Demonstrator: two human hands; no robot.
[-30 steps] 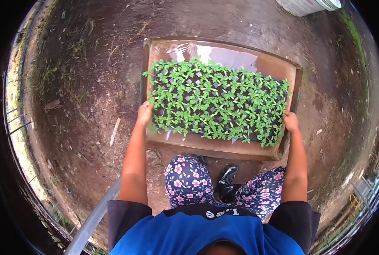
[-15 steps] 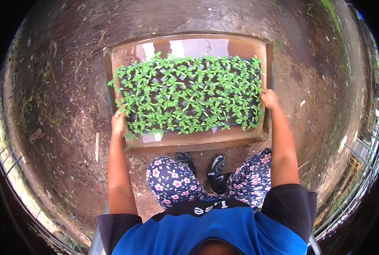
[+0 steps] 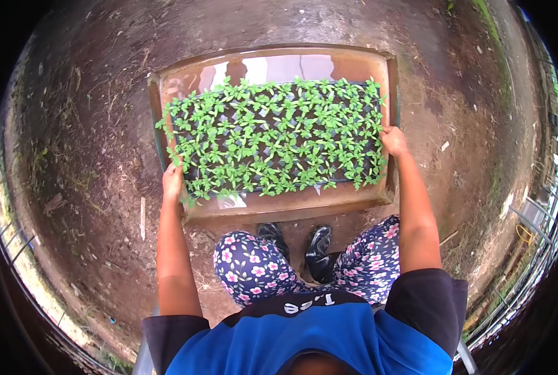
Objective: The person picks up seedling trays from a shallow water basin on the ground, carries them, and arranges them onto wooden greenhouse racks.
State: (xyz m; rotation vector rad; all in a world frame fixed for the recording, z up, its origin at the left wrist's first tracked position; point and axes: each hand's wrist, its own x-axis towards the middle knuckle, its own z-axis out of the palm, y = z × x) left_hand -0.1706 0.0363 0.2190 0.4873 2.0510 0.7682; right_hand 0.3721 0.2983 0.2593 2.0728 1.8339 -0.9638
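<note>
A dark seedling tray (image 3: 272, 189) full of small green seedlings (image 3: 272, 134) lies level within a shallow, water-filled basin (image 3: 291, 209). My left hand (image 3: 173, 180) grips the tray's left end near the front corner, its fingertips partly hidden under leaves. At the right end, my right hand (image 3: 394, 141) has its fingers closed on the tray's edge, about halfway along that side. Brown water shows around the tray, with bright reflections behind it. Both arms reach forward, one on either side of the basin's front edge.
Bare brown soil (image 3: 104, 156) surrounds the basin. My black boots (image 3: 319, 253) stand close to its front edge, below my flowered trousers (image 3: 254, 265). Wire fencing curves along both sides, and a pale stick (image 3: 142, 219) lies on the ground at left.
The seedling tray and both hands sit very slightly further left in the view, along with the basin. The grip of both hands on the tray stays the same, and the reflections in the water have shifted.
</note>
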